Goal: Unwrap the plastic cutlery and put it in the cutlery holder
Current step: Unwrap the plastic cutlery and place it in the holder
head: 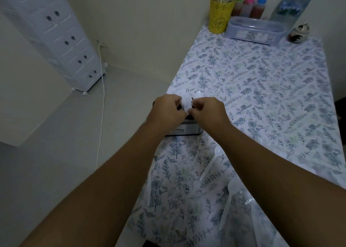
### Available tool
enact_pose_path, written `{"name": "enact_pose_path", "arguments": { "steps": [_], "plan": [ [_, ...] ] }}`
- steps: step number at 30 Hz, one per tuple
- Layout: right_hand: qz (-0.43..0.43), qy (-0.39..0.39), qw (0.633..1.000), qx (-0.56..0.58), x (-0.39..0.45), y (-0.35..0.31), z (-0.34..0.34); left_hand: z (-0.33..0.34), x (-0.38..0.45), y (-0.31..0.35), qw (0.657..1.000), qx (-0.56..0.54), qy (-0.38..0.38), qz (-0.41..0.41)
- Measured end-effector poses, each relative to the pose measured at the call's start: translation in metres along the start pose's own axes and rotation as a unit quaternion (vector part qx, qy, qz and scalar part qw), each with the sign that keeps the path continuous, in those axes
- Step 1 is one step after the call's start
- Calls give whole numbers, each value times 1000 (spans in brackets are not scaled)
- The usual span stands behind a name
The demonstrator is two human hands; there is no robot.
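Nearest, on the counter (262,97): loose spoons (213,162) and a crumpled clear wrapper (243,209), close by the forearms. Beyond them, half hidden under the wrists, a dark holder (184,129) near the counter's left edge. Above the holder, both grips curled tight: left hand (166,108) and right hand (207,110), each pinching one side of a white bundle (187,104) (forks, by the ridged look; blurred, so not certain). Bundle squeezed between the two sets of fingertips, directly over the holder's mouth.

Risks, as judged: too sharp a tug on the film and the pieces burst apart, scattering over the left edge onto the floor; a slipping pinch and the whole bundle, film and all, dropping into the holder unwrapped.

Farthest back, against the wall: yellow cup (220,16), sauce bottles (249,7), clear box (254,30), water bottles (292,7).
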State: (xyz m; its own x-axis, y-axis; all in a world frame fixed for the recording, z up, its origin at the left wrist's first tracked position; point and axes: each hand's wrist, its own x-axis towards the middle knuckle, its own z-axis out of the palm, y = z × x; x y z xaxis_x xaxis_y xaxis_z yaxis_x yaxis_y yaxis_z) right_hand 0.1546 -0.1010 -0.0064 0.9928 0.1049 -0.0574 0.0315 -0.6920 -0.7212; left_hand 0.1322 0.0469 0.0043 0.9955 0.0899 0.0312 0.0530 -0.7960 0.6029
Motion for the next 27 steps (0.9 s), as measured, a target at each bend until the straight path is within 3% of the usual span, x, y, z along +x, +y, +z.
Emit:
{"name": "enact_pose_path", "arguments": {
  "steps": [8, 12, 16, 19, 23, 25, 27],
  "plan": [
    [-12, 19, 998, 52, -42, 3, -7, -8, -50, 1, 993, -55, 104, 30],
    [9, -18, 999, 48, -76, 23, 3, 2, -104, -34, 988, -61, 132, -48],
    [54, -56, 995, 57, -109, 48, 18, 38, -157, -93, 972, -12, 22, -234],
    [82, -85, 991, 62, -129, 61, 26, 62, -187, -114, 954, 21, -59, -294],
    [143, -118, 979, 87, -152, 79, 35, 69, -196, -106, 963, 28, -54, -261],
    [183, -144, 962, 140, -164, 84, 38, 70, -195, -84, 968, -36, -62, -242],
    [229, -181, 932, 214, -176, 85, 38, 75, -193, -56, 967, -116, -119, -192]
  ]
}}
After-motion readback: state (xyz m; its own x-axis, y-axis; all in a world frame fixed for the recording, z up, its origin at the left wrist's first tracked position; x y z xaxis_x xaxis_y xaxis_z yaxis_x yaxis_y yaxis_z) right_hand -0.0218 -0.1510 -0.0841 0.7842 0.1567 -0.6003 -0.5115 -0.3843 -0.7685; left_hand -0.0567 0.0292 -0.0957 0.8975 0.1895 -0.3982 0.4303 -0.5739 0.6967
